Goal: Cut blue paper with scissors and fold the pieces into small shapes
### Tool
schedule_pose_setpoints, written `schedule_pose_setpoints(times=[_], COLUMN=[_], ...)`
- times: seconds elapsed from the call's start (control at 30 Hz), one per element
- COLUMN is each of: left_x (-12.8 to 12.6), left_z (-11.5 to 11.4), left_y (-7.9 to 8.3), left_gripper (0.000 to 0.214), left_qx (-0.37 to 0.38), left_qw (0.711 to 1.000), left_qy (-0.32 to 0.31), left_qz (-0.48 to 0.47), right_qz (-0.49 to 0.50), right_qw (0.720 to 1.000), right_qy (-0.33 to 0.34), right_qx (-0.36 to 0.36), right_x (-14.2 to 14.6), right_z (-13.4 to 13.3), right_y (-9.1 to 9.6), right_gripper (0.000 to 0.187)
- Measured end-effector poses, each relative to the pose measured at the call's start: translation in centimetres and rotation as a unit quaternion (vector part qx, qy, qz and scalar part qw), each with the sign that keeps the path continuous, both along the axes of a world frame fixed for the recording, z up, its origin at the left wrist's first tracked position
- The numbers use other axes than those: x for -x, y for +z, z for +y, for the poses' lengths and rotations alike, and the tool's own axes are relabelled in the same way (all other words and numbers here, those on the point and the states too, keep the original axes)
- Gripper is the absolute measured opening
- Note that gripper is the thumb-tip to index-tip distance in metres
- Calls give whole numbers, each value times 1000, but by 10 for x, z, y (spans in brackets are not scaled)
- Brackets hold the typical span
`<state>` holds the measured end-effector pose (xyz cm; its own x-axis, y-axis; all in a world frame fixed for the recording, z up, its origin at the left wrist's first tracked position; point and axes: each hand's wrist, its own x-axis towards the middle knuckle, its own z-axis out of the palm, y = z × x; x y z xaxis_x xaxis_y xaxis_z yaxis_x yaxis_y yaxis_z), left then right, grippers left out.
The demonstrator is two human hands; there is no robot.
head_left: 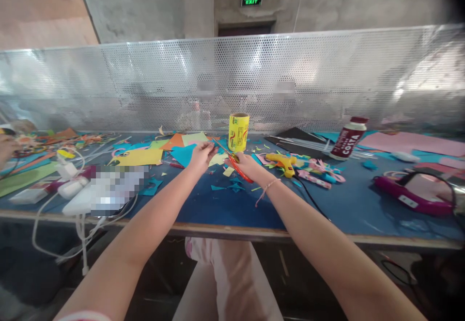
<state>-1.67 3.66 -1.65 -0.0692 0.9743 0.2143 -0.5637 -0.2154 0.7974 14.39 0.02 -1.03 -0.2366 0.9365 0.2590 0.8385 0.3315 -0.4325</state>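
Over the middle of the blue table, my right hand (250, 167) is closed round a pair of scissors (240, 169) with red-orange handles. The blades point up and left, toward my left hand (203, 156). That hand is closed in a pinch, and whatever lies between its fingertips is too small to make out. Just behind the hands stands a yellow printed cardboard tube (239, 132), upright. Blue paper (182, 155) lies beside my left hand. Small blue and yellow paper scraps (228, 171) are scattered below and between the hands.
Right of my right hand lie a yellow glue gun (285, 164) and pink scraps. Farther right are a COSTA bottle (349, 137) and a purple device (414, 197). On the left are a power strip (69, 173) with cables and coloured paper. A perforated metal screen (152, 88) rises behind.
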Motion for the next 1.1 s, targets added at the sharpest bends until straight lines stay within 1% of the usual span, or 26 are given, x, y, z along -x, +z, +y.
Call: schedule_pose_setpoints(times=[0.13, 0.33, 0.6, 0.77, 0.93, 1.1], left_x=[-1, 0, 0, -1, -1, -1], left_z=[-2, -3, -6, -8, -7, -6], left_y=[2, 3, 5, 6, 5, 5], left_gripper=[9, 9, 10, 11, 12, 13], left_qx=[8, 16, 16, 21, 17, 13], left_qw=[999, 999, 999, 999, 999, 999], left_qy=[-31, -44, -32, -36, -28, -34], left_qz=[-26, -26, 0, -20, -9, -14], right_qz=[-5, -30, -46, -55, -65, -69], right_qw=[1000, 998, 997, 997, 995, 995], right_qy=[4, -6, -33, -42, -49, -56], right_qx=[-18, -47, -43, -45, -60, -54], right_x=[-2, -2, -1, -1, -1, -1], right_z=[1, 1, -4, -4, -4, -6], right_y=[-1, 0, 7, 7, 7, 10], right_gripper=[52, 48, 46, 48, 50, 49])
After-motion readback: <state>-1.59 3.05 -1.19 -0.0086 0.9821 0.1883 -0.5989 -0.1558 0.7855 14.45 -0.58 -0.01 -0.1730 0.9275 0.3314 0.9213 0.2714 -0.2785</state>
